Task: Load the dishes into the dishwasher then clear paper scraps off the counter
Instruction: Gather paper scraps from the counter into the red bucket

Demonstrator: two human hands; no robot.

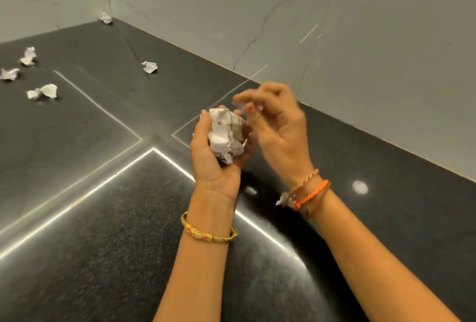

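My left hand [210, 156] holds a bundle of crumpled white paper scraps [226, 133], fingers curled round it, above the dark counter [103, 218]. My right hand [278, 126] hovers just right of the bundle, blurred by motion, fingers bent; a small white bit shows near its fingertips, and whether it is pinched is unclear. Several crumpled scraps lie on the counter: one in the far corner [106, 18], one mid-counter [149, 67], and three at the left [28, 56], [9, 74], [42, 91]. A small scrap [281, 198] shows beside my right wrist.
Grey marble-look walls [309, 12] meet the counter at the back and right. Bright seams [103, 113] cross the black surface. A round light reflection [360, 187] shines at right. No dishwasher or dishes in view.
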